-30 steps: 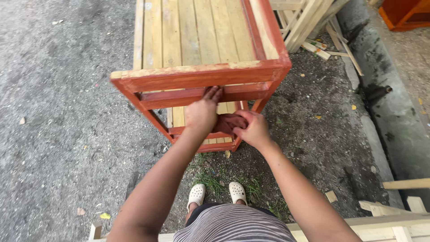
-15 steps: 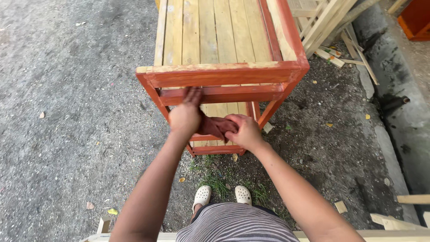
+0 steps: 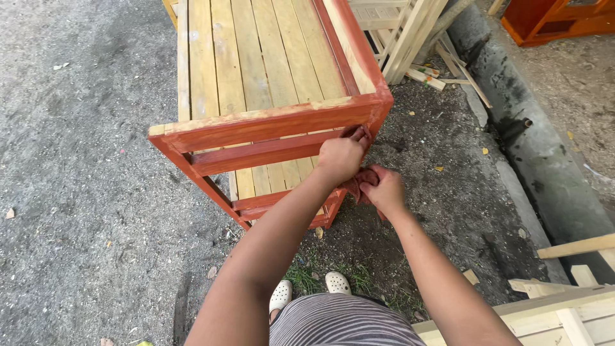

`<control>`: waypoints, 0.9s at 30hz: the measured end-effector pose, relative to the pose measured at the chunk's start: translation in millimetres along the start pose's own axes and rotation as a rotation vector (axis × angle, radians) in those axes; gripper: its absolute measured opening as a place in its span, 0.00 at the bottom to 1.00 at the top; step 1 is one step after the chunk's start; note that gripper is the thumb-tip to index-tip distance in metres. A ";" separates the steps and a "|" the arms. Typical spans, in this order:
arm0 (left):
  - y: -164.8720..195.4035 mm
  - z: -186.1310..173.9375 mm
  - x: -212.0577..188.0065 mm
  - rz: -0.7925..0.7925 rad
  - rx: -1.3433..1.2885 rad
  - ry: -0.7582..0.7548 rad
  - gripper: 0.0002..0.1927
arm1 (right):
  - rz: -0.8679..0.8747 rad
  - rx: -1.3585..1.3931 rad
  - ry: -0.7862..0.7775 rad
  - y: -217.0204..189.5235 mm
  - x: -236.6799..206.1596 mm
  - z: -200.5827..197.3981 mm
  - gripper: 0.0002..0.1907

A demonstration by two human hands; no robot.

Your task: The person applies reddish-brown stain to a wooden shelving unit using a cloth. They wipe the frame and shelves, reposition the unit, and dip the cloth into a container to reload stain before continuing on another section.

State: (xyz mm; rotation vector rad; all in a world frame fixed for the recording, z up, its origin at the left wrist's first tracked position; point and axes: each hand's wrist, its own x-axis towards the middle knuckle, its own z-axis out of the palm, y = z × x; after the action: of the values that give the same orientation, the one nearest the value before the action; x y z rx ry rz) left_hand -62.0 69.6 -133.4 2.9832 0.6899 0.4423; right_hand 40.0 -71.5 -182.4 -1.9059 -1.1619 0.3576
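Nearest you, your white shoes (image 3: pixel 307 291) stand on a patch of grass. Just beyond, your right hand (image 3: pixel 383 190) is closed around a reddish rag (image 3: pixel 356 184), bunched against the near right leg of the red-stained wooden frame (image 3: pixel 269 125). Your left hand (image 3: pixel 339 157) is closed too, pressing the rag's upper end under the frame's right corner. Farther off, bare slats (image 3: pixel 256 51) stretch away, with loose timber (image 3: pixel 410 32) to the right.
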 end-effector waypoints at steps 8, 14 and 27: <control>-17.7 -29.9 -30.5 -0.197 0.039 -0.127 0.21 | -0.049 0.047 -0.055 -15.4 -1.8 6.0 0.16; -55.4 -38.7 -63.7 -0.184 0.061 -0.073 0.28 | -0.195 -0.022 -0.094 -45.8 1.0 16.1 0.18; 26.5 2.0 -7.7 -0.123 0.116 -0.122 0.29 | 0.158 0.506 0.039 -29.1 0.3 -7.6 0.08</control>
State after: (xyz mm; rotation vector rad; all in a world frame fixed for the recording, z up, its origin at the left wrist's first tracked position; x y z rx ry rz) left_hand -56.9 42.5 -134.4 3.0197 0.9091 0.2190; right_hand 27.8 -69.2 -155.0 -1.5494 -0.8003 0.6324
